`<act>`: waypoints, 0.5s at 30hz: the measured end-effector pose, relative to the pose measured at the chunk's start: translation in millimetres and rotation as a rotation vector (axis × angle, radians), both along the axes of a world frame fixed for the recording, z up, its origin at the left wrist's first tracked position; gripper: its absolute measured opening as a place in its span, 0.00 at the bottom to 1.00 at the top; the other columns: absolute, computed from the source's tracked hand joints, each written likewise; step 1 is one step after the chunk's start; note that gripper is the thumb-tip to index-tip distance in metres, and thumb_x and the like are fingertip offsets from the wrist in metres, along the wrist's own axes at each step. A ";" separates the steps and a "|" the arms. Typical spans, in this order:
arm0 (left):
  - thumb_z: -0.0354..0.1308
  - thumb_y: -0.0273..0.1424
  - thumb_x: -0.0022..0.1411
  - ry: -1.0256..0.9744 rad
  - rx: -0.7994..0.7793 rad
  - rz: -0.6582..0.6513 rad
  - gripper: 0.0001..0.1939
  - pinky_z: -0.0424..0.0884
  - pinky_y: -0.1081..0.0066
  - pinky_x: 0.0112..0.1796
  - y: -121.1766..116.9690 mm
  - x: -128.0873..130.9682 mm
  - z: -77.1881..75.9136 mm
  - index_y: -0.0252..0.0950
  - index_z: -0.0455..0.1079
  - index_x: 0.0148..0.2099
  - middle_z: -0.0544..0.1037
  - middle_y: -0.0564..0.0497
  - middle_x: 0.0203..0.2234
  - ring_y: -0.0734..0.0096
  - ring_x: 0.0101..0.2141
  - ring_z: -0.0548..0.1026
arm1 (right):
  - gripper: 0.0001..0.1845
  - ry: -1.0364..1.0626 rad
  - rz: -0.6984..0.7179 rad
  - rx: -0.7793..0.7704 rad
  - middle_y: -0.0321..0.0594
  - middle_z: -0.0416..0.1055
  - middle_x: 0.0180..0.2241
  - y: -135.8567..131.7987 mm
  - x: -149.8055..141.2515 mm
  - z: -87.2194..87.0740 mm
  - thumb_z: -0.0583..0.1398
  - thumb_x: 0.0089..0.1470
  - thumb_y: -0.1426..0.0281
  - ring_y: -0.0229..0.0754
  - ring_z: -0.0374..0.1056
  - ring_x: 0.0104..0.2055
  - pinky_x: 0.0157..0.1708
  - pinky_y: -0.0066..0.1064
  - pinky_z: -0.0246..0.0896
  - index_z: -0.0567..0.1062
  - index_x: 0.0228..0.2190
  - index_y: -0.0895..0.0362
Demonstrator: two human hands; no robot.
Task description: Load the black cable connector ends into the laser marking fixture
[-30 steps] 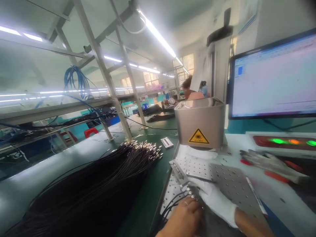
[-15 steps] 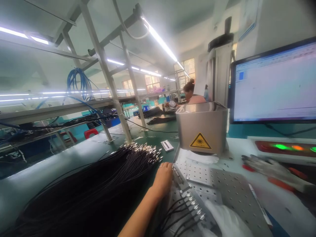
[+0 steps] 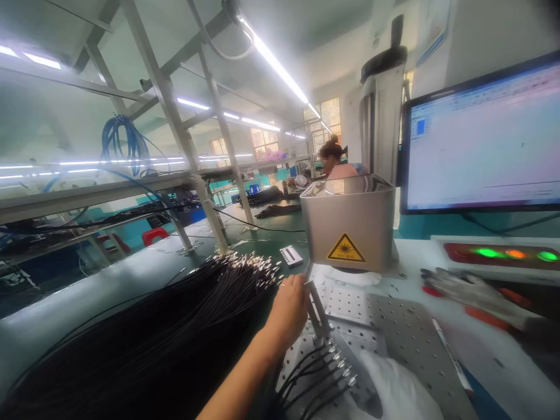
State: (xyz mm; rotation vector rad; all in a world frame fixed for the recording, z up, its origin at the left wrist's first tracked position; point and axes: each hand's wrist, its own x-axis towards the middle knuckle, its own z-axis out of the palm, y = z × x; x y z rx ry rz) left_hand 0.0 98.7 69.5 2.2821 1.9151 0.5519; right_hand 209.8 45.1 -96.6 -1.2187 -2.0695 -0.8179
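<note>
My bare left hand [image 3: 289, 309] reaches forward, fingers curled on the far end of a narrow metal jig bar [image 3: 315, 306]. The bar lies on the perforated metal plate [image 3: 394, 326] under the laser marker's grey hood [image 3: 350, 221]. Several black cables with silver connectors [image 3: 339, 364] sit side by side in the jig near me. My right hand in a white glove [image 3: 396, 394] rests at the bottom edge by those connectors; its fingers do not show. A big heap of black cables [image 3: 175, 332] lies left of my left arm.
A monitor [image 3: 481, 134] stands at the right above a panel with green and orange lights [image 3: 503, 254]. A grey glove and red-handled tool [image 3: 476, 291] lie on the white table. A small white part [image 3: 291, 255] sits on the green bench. A co-worker [image 3: 336, 162] sits behind the hood.
My left hand has gone from the cables at the bottom edge forward to the jig bar's far end and closed on it. My gloved right hand has drawn back to the lower edge.
</note>
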 end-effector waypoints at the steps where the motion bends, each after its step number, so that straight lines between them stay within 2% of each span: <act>1: 0.42 0.30 0.70 -0.046 -0.017 -0.035 0.20 0.63 0.63 0.57 -13.2 4.2 5.4 0.30 0.62 0.60 0.73 0.42 0.50 0.62 0.52 0.69 | 0.29 0.015 -0.010 0.001 0.44 0.76 0.40 -0.7 1.2 0.1 0.60 0.49 0.52 0.48 0.73 0.37 0.30 0.34 0.71 0.75 0.47 0.59; 4: 0.47 0.32 0.69 -0.163 -0.137 -0.125 0.22 0.64 0.61 0.58 -53.2 13.2 15.1 0.33 0.61 0.62 0.72 0.42 0.53 0.61 0.53 0.69 | 0.33 0.026 0.004 0.029 0.47 0.75 0.41 -2.0 6.0 -1.7 0.60 0.50 0.48 0.50 0.72 0.39 0.34 0.36 0.70 0.73 0.47 0.61; 6: 0.51 0.30 0.65 -0.120 -0.222 -0.084 0.24 0.63 0.57 0.59 -75.0 12.9 14.7 0.32 0.62 0.62 0.71 0.41 0.55 0.56 0.55 0.68 | 0.32 0.015 0.044 0.058 0.47 0.74 0.41 -2.2 8.8 -2.4 0.59 0.52 0.48 0.49 0.72 0.41 0.36 0.36 0.69 0.73 0.47 0.60; 8: 0.53 0.28 0.62 -0.015 -0.282 0.006 0.26 0.62 0.54 0.60 -91.8 6.5 7.0 0.30 0.63 0.63 0.70 0.38 0.57 0.50 0.57 0.67 | 0.29 -0.015 0.092 0.092 0.47 0.74 0.42 -2.1 9.8 -0.2 0.58 0.52 0.50 0.49 0.71 0.42 0.38 0.36 0.68 0.73 0.47 0.60; 10: 0.58 0.29 0.58 0.093 -0.352 0.077 0.32 0.63 0.52 0.59 -105.5 -4.9 -10.4 0.28 0.61 0.65 0.69 0.36 0.58 0.45 0.59 0.65 | 0.27 -0.043 0.142 0.107 0.46 0.73 0.43 -2.6 8.2 5.6 0.59 0.50 0.54 0.50 0.70 0.42 0.39 0.39 0.66 0.73 0.46 0.60; 12: 0.60 0.28 0.56 0.206 -0.367 0.123 0.35 0.65 0.54 0.58 -118.1 -18.2 -37.1 0.27 0.60 0.66 0.69 0.35 0.59 0.44 0.60 0.65 | 0.26 -0.060 0.189 0.080 0.45 0.73 0.42 -4.0 3.7 13.7 0.61 0.46 0.58 0.50 0.69 0.42 0.39 0.40 0.65 0.73 0.45 0.59; 13: 0.57 0.26 0.58 0.265 -0.327 0.153 0.33 0.66 0.54 0.58 -124.2 -24.4 -52.4 0.29 0.60 0.66 0.70 0.35 0.59 0.45 0.60 0.65 | 0.25 -0.063 0.202 0.045 0.44 0.73 0.41 -4.9 0.5 17.6 0.62 0.44 0.60 0.50 0.69 0.41 0.38 0.40 0.65 0.74 0.44 0.58; 15: 0.45 0.21 0.65 0.364 -0.178 0.230 0.27 0.67 0.54 0.56 -135.3 -33.4 -81.3 0.32 0.64 0.64 0.72 0.36 0.58 0.49 0.59 0.69 | 0.21 -0.061 0.224 -0.040 0.40 0.73 0.37 -7.0 -7.1 23.1 0.63 0.42 0.64 0.48 0.68 0.39 0.37 0.39 0.64 0.74 0.41 0.55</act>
